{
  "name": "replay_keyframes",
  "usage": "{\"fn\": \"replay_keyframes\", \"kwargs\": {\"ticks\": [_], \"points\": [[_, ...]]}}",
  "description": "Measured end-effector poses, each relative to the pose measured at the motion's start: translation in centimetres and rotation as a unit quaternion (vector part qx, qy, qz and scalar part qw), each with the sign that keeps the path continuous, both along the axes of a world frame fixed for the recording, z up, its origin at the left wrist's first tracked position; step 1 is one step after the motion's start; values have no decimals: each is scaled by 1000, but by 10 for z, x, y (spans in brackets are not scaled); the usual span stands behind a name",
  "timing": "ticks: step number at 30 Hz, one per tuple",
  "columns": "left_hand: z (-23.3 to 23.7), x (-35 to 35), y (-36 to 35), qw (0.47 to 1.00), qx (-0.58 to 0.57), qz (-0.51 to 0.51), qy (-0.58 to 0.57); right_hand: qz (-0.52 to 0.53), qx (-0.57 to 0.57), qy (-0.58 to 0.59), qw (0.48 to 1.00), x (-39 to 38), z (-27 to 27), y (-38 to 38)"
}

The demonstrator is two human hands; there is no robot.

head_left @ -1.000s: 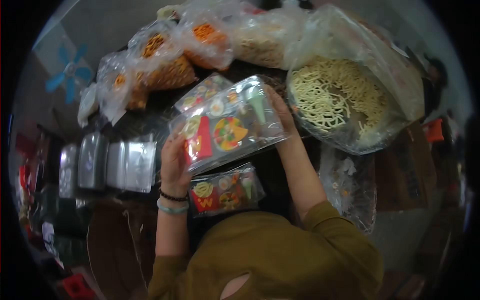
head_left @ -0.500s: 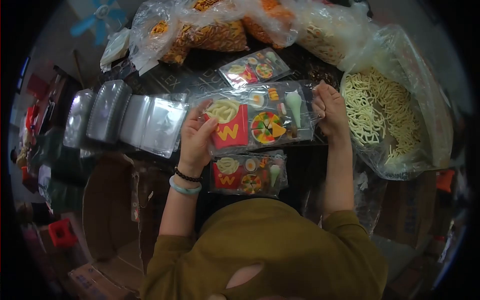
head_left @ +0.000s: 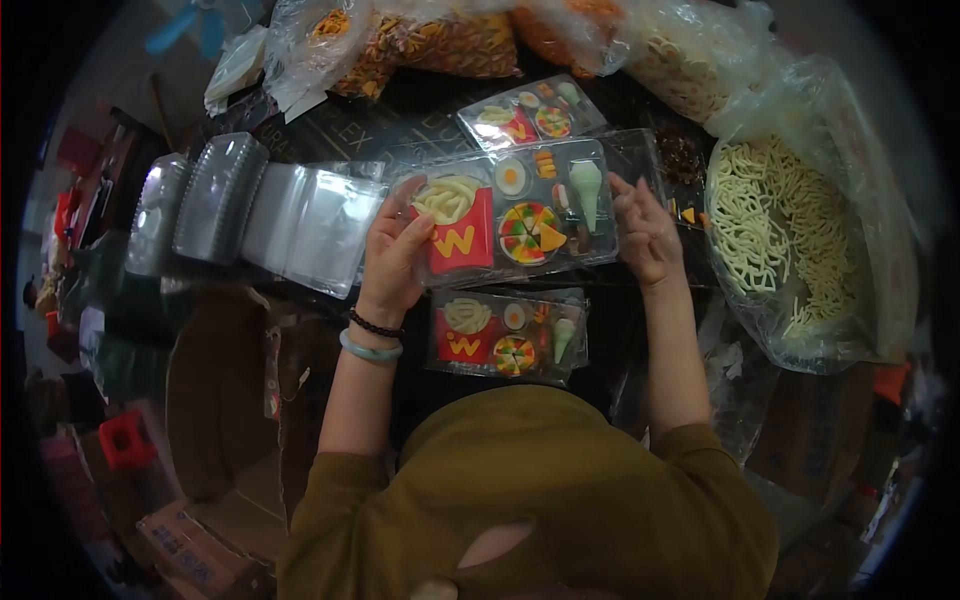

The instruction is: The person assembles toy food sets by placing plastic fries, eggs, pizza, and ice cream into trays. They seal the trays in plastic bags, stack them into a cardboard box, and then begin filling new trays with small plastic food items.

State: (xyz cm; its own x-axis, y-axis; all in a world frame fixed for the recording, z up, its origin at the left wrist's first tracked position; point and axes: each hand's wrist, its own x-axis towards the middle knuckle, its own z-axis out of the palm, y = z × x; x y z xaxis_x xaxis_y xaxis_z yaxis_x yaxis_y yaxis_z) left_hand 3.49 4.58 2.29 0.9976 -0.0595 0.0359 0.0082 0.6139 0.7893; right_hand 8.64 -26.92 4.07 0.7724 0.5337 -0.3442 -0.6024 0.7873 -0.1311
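Note:
My left hand (head_left: 395, 250) grips the left end of a clear plastic pack of toy food (head_left: 480, 262), thumb on its front. Inside show red-boxed fries (head_left: 460, 225), a fried egg (head_left: 512, 178), a sliced pizza (head_left: 528, 232) and a pale green cone-shaped piece (head_left: 587, 190). Just off the pack's right end is my right hand (head_left: 648, 232), fingers apart and nothing visible in them. A similar pack (head_left: 510, 335) lies nearer my body, and another (head_left: 535, 112) lies beyond the held one.
To the left stand stacked clear trays (head_left: 215, 200) and flat clear bags (head_left: 320, 225). Large bags of small colourful pieces (head_left: 440, 50) line the back. An open bag of pale toy fries (head_left: 755, 220) sits at right. A cardboard box (head_left: 220, 400) stands below left.
My right hand has let go of the pack's right edge, its fingers now spread beside it. My left hand keeps its hold. The view has shifted slightly.

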Motion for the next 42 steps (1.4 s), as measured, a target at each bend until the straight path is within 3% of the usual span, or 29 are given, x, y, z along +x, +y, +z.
{"fn": "replay_keyframes", "kwargs": {"ticks": [1,4,5,8,9,10,11,12,15,17,25,28,34,40,42], "points": [[-1,3,1,1000,3,0,1,75,5,-120,990,0,-19,1],[-8,8,7,1000,18,-11,21,67,-166,-269,946,-6,-26,7],[-10,11,11,999,26,-17,29,-28,-290,-210,933,-11,-20,22],[-27,22,29,991,114,-3,71,69,-292,-246,922,2,-30,19],[-27,26,30,957,281,69,7,67,-323,-236,914,6,-31,22],[-28,30,30,887,438,135,-56,64,-354,-224,906,8,-34,27],[-30,32,27,784,578,192,-118,61,-386,-210,896,8,-36,29],[-16,33,23,758,615,134,-173,56,-419,-196,885,9,-38,30],[11,39,-20,641,726,-12,-249,100,-347,-195,912,10,-41,29],[7,50,-42,617,741,-70,-256,93,-318,-177,927,9,-45,29],[8,71,-59,629,710,-106,-299,23,-306,-174,936,8,-46,38],[5,72,-57,628,716,-99,-288,-3,-456,-185,870,7,-33,39],[-4,61,-36,608,737,-82,-285,-29,-525,-211,824,-3,-45,20],[0,61,-45,597,732,-92,-315,45,-424,-197,883,0,-44,13],[9,61,-56,603,725,-84,-322,7,-387,-203,899,-3,-46,17]]}}
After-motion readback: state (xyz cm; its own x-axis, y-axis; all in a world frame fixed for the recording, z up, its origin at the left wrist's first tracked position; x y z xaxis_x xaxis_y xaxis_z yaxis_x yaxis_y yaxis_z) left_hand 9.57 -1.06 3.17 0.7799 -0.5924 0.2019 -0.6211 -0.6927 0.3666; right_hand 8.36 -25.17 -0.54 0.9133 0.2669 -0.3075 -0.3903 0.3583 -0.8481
